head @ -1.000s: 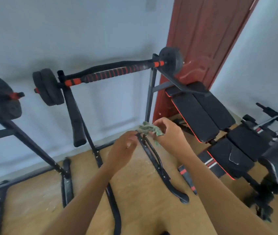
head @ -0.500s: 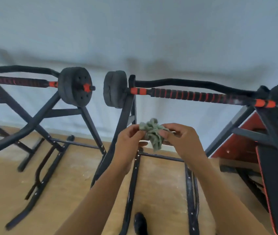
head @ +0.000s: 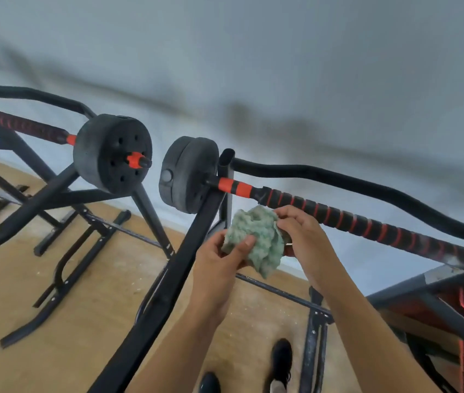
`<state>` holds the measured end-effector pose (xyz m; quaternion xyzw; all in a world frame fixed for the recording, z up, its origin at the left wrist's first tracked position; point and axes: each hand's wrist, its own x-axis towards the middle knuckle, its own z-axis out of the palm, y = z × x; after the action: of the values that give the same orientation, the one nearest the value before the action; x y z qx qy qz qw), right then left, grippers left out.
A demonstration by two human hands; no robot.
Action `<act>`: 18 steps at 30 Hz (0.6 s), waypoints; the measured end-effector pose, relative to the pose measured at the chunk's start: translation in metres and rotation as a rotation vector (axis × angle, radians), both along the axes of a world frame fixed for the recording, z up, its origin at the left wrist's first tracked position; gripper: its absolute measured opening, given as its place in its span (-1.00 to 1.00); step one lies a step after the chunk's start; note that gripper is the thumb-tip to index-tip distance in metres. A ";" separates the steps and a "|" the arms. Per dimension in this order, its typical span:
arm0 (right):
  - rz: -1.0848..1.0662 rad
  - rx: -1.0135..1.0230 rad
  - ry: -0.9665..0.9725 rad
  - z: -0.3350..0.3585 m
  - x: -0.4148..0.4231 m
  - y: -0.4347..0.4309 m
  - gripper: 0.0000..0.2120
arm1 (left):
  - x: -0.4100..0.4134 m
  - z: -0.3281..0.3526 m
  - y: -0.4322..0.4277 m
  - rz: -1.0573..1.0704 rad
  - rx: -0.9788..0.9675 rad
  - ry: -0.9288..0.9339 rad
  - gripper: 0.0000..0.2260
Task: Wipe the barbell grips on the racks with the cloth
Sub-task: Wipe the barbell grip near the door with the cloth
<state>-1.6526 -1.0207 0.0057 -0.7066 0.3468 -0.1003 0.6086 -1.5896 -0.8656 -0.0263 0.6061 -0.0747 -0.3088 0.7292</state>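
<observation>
A crumpled pale green cloth (head: 256, 239) is bunched between both hands just below the near barbell. My left hand (head: 222, 256) pinches its left side with thumb and fingers. My right hand (head: 301, 236) grips its right side, fingers curled close under the bar. The near barbell's black grip with red stripes (head: 366, 222) slopes down to the right on its rack, with black weight plates (head: 186, 177) at its left end. A second barbell's striped grip (head: 23, 126) lies on the left rack behind its weight plate (head: 111, 153).
The black rack upright (head: 168, 279) crosses diagonally just left of my left arm. A padded black rail (head: 352, 184) runs behind the near bar. A second rack's legs (head: 63, 259) spread over the wooden floor. My shoes (head: 281, 361) show below. A grey wall stands behind.
The view has tilted and closed in on the near barbell. Both hands have lifted the cloth up to just under the grip's left end.
</observation>
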 end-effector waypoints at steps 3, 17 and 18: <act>0.212 -0.006 0.048 0.001 0.020 -0.029 -0.74 | 0.009 0.009 -0.019 -0.008 0.090 -0.145 -0.79; 0.501 -0.310 -0.187 0.001 0.038 -0.113 -0.84 | 0.031 0.016 -0.067 0.382 0.479 -0.401 -0.79; 0.491 -0.409 -0.145 0.001 0.037 -0.126 -0.78 | 0.042 0.017 -0.065 0.493 0.619 -0.653 -0.83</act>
<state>-1.6152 -1.1464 0.0065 -0.8677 0.0944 -0.0681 0.4834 -1.5475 -0.9309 -0.0096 0.8581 -0.0587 0.0701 0.5053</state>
